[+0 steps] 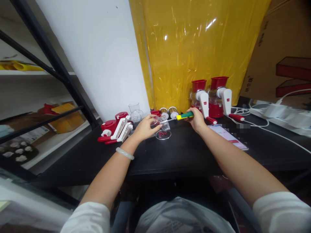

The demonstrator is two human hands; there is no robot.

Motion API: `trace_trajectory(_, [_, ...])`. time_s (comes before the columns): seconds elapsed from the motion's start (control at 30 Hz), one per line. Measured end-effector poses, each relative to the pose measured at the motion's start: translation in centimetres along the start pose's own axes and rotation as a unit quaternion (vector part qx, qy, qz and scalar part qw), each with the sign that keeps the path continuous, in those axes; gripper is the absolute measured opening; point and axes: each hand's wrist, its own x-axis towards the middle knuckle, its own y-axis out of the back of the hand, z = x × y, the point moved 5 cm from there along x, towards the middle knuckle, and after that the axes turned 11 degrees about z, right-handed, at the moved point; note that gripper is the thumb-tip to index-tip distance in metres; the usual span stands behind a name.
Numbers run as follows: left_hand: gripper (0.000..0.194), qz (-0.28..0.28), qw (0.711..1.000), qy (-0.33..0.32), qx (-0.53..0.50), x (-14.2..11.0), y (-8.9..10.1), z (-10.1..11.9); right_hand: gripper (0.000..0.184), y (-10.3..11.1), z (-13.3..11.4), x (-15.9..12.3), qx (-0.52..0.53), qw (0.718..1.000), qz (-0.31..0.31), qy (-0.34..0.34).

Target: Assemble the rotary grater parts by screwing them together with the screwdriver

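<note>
My right hand is closed around the green and yellow handle of a screwdriver. Its metal shaft points left, with the tip at a clear plastic part. My left hand grips that part from the left, and its fingers hide some of it. Below it on the black table lies a clear round piece with red bits showing. Just behind stand two metal grater drums. To the left of my left hand are a clear plastic hopper, white crank handles and red bases.
Two assembled red and white rotary graters stand at the back right. A phone lies in front of them. White cables and a power strip sit at the right. Yellow film hangs behind; a shelf rack is left.
</note>
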Motion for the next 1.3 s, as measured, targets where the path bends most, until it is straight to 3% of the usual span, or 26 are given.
trace_trajectory(0.13, [0.032, -0.003, 1.000, 0.004, -0.003, 0.0, -0.1, 0.0, 0.037, 0.3, -0.1, 0.2, -0.105, 0.993, 0.012, 0.050])
trace_trajectory(0.37, [0.034, -0.006, 0.999, -0.006, -0.037, 0.3, 0.4, -0.6, 0.023, 0.2, 0.1, 0.2, -0.100, 0.994, 0.021, 0.044])
trace_trajectory(0.5, [0.055, -0.022, 0.995, 0.052, -0.080, 0.2, 1.4, -2.6, 0.017, 0.2, 0.2, 0.0, -0.092, 0.995, 0.024, 0.021])
trace_trajectory(0.63, [0.084, -0.113, 0.982, 0.119, -0.091, -0.6, 1.6, -5.1, 0.012, 0.2, 0.3, 0.0, -0.080, 0.996, 0.037, 0.004])
trace_trajectory(0.73, [0.075, -0.197, 0.970, 0.124, -0.071, -1.2, 1.2, -6.0, 0.008, 0.2, 0.7, 0.1, -0.067, 0.997, 0.045, -0.021])
trace_trajectory(0.8, [0.063, -0.213, 0.967, 0.118, -0.074, -1.2, 1.1, -6.1, 0.006, 0.3, 0.8, 0.2, -0.053, 0.996, 0.056, -0.034])
trace_trajectory(0.97, [0.055, -0.130, 0.979, 0.113, -0.109, -0.8, 1.7, -5.9, 0.009, 0.7, 0.6, 0.6, -0.042, 0.996, 0.076, -0.035])
trace_trajectory(1.1, [0.063, -0.044, 0.967, 0.135, -0.213, -0.1, 2.4, -5.0, 0.013, 1.0, 0.3, 0.7, -0.021, 0.994, 0.095, -0.041])
trace_trajectory(1.3, [0.083, 0.206, 0.932, 0.145, -0.262, 0.9, 3.4, -5.1, 0.018, 1.1, 0.6, 0.9, 0.004, 0.992, 0.106, -0.062])
